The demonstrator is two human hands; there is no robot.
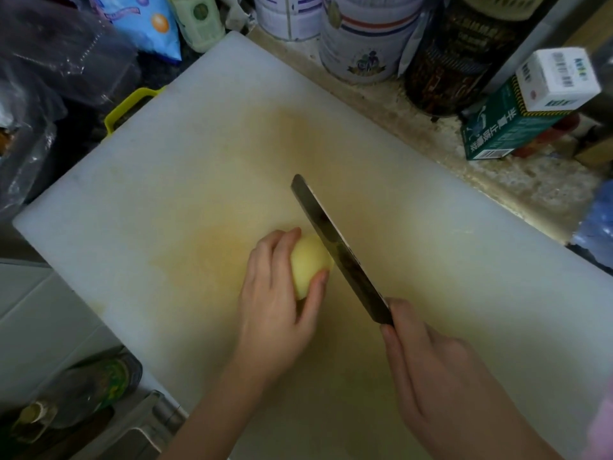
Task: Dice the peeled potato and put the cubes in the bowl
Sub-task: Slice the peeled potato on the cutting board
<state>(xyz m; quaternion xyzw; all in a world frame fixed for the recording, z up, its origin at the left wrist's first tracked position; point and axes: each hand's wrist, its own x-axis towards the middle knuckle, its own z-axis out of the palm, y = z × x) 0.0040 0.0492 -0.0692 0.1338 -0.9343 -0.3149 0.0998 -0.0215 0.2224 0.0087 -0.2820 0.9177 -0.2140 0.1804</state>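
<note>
In the head view, a white cutting board (199, 161), stained yellow through its middle, filled most of the frame. The peeled potato (308, 260) lay on the board just below the centre of the frame, whole and pale yellow. The left hand (275, 300) grasped it from the left, fingers curled over the top and thumb against its near side. The right hand (428, 370), at lower right, clenched round the handle of a knife (338, 254), whose dark blade ran diagonally up-left and met the potato's right end. Tins (361, 44) and a green box (507, 127) stood along the upper right, and a bottle (93, 383) lay at lower left.
</note>
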